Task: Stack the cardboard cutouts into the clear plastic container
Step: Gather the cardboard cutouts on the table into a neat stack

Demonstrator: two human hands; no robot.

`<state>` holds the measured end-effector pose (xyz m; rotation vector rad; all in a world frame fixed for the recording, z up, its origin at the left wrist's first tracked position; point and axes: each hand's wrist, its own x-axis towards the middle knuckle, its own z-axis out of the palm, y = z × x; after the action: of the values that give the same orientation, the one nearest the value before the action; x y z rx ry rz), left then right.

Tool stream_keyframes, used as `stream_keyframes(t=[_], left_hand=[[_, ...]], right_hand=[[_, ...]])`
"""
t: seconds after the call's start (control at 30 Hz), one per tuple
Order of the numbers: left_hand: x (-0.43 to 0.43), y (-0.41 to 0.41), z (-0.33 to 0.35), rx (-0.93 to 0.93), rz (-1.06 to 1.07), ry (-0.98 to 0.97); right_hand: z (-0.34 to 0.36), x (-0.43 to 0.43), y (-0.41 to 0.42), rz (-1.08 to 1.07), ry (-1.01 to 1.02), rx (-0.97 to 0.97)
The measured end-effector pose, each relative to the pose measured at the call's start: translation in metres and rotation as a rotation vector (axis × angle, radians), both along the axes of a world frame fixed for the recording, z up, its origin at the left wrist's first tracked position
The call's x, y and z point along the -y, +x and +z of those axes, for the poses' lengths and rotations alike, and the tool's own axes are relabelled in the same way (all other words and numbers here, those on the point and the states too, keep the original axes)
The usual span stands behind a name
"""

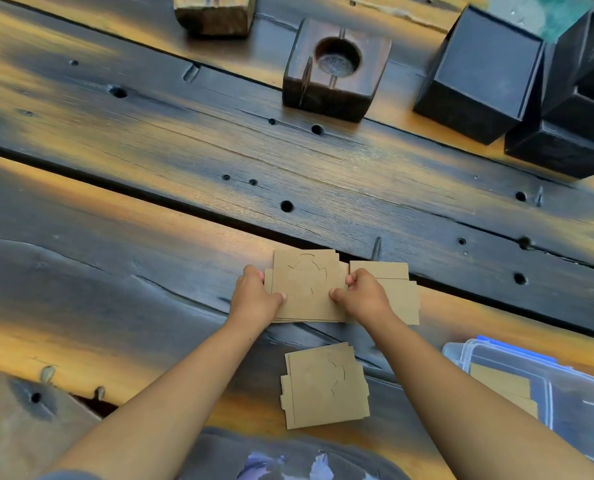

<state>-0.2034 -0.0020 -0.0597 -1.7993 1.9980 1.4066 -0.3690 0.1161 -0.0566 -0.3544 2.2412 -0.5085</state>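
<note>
A stack of brown cardboard cutouts [307, 285] lies on the wooden table, its top sheet scored with a curved cut. My left hand [255, 299] grips its left edge and my right hand [363, 294] grips its right edge, thumbs on top. More cutouts [397, 292] lie partly under my right hand. A second stack of cutouts [325, 384] rests nearer to me, between my forearms. The clear plastic container [565, 393] with a blue-edged rim sits at the lower right, with some cardboard cutouts [503, 382] inside.
The dark plank table [150, 150] has gaps and holes. At the far side stand a wooden block with a round recess [335, 69], another wooden block [214, 13] and several black boxes [479, 74]. The table's right edge runs close to the container.
</note>
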Motion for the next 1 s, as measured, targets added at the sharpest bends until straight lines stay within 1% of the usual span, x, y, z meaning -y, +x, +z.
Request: stream_keyframes(t=[0.2, 0.4, 0.6, 0.83, 1.0], left_hand=[[-0.032, -0.023, 0.005, -0.014, -0.035, 0.001], [-0.058, -0.052, 0.006, -0.032, -0.077, -0.006], [-0.078, -0.084, 0.000, -0.033, -0.105, 0.003], [-0.095, -0.108, -0.010, -0.051, -0.109, 0.004], [-0.101, -0.113, -0.015, -0.025, -0.108, 0.001]], right_hand=[[0.008, -0.035, -0.019, -0.013, -0.002, -0.030], [0.011, -0.058, -0.046, 0.015, 0.068, -0.056], [0.008, -0.080, -0.074, -0.018, 0.086, -0.068], [-0.002, -0.100, -0.092, -0.073, 0.061, -0.076], [-0.012, -0.105, -0.097, -0.086, 0.034, -0.085]])
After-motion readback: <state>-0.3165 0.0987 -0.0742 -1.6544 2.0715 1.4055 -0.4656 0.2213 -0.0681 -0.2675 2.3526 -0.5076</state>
